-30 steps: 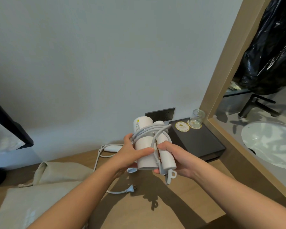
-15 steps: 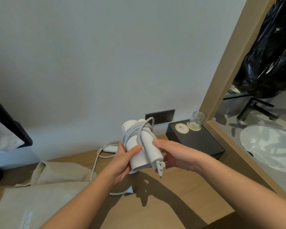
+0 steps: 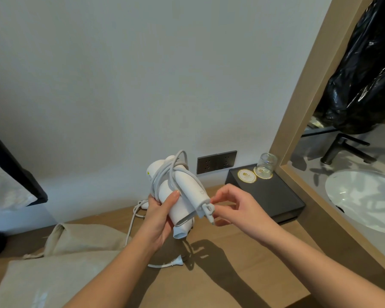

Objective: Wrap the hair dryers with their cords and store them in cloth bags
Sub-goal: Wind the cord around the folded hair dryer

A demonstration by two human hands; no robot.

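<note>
A: What is lying nearest, at the lower left of the frame?

B: A cloth bag [image 3: 60,263] is resting on the wooden surface [image 3: 220,274], apparently waiting for the dryer.

A: And at the centre?

B: The left hand [image 3: 161,215] is wrapping its grip around the white hair dryer [image 3: 180,196], steadying it above the surface. The right hand [image 3: 233,205] is pinching the plug [image 3: 209,211] with narrow fingers, likely to tuck the cord [image 3: 165,174] end.

A: Farther back?

B: A second cord [image 3: 133,214] is trailing toward the wall.
</note>
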